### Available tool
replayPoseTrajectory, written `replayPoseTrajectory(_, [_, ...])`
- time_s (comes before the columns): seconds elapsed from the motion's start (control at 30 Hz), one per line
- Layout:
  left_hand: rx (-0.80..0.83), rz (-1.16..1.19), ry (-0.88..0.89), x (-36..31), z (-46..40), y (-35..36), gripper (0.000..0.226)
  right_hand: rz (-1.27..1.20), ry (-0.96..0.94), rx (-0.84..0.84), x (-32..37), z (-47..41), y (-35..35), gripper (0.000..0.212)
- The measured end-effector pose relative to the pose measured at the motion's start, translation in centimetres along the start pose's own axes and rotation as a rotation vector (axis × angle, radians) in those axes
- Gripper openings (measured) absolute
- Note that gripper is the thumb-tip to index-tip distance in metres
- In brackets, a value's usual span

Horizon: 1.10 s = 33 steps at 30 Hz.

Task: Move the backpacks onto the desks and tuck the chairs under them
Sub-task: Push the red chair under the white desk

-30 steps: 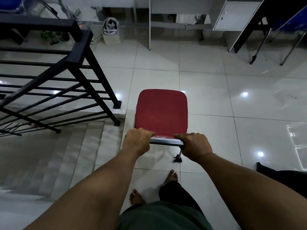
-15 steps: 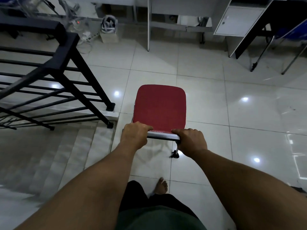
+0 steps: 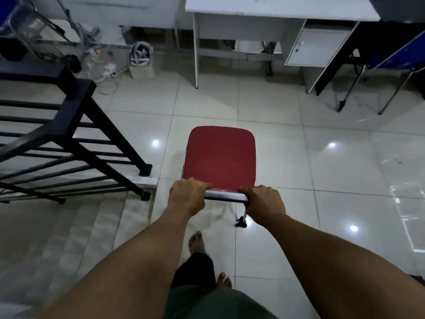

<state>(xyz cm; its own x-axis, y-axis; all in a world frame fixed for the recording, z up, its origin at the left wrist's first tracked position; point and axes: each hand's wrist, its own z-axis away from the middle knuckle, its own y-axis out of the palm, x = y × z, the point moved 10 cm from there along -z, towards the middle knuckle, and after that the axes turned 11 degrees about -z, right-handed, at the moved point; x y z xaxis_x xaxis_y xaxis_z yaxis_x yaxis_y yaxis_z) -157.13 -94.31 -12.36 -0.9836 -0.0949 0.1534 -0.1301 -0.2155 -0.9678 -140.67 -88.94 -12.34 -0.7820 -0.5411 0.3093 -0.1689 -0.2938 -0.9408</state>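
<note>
My left hand (image 3: 187, 197) and right hand (image 3: 262, 202) grip the red chair (image 3: 220, 161) backrest rail; white counter (image 3: 276, 8) ahead. No legible writing.

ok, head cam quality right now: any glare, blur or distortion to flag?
Head view: dim overall, with bright spots of lamp glare on the glossy floor tiles; motion blur smears the black railing and the stairs at left; wide-angle distortion bows the white desk and frame edges. The red chair and both gripping hands, left hand and right hand, stay fairly sharp.
</note>
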Motion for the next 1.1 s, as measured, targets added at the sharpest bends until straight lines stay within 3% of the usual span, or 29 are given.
replayPoseTrajectory(0.1, [-0.007, 0.011, 0.009, 0.2, -2.8, -0.5, 0.052, 0.008, 0.039, 0.052, -1.3, -2.0, -0.5, 0.039])
replayPoseTrajectory(0.53, [-0.020, -0.020, 0.078, 4.9, -11.5, -2.3, 0.053, 0.001, 0.116, -0.058, -0.8, -9.8, -2.1, 0.028])
replayPoseTrajectory(0.87, [-0.028, 0.021, 0.175, 2.4, -15.5, -3.3, 0.051, 0.020, 0.220, 0.048, -5.1, -12.7, -3.4, 0.050])
replayPoseTrajectory(1.1, [-0.027, 0.015, 0.168, 3.8, -19.2, -3.4, 0.049, -0.040, 0.263, -0.021, -4.9, -15.9, -4.0, 0.046])
